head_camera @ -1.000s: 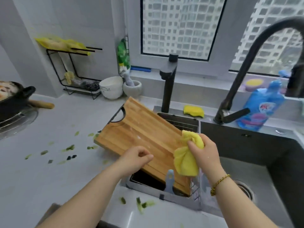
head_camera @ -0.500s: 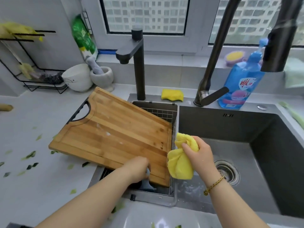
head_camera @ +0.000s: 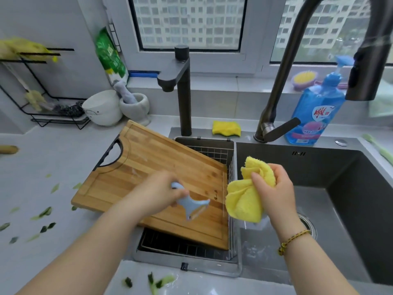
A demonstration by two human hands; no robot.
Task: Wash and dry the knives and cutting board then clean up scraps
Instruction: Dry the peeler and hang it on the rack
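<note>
A wooden cutting board (head_camera: 148, 167) with a black handle lies tilted, half on the counter and half over the wire drain basket (head_camera: 212, 152). Over its near end my left hand (head_camera: 155, 193) grips a light-blue peeler (head_camera: 191, 206) by the handle, its head pointing down and to the right. To the right of the board, above the sink, my right hand (head_camera: 274, 188) holds a bunched yellow cloth (head_camera: 244, 199). Green vegetable scraps (head_camera: 45, 211) lie scattered on the counter at left, and more scraps (head_camera: 157, 282) lie near the front edge.
The dark sink (head_camera: 344, 199) with its drain fills the right side. Behind it stand a tall black faucet (head_camera: 282, 86), a smaller black tap (head_camera: 182, 90), a yellow sponge (head_camera: 226, 127) and a blue soap bottle (head_camera: 314, 111). White bowls (head_camera: 102, 107), a mortar (head_camera: 135, 105) and a wire rack (head_camera: 42, 92) stand at back left.
My left hand went down beside the board's near edge and has come up gripping the blue peeler. The right hand keeps the yellow cloth. The view has shifted right toward the sink.
</note>
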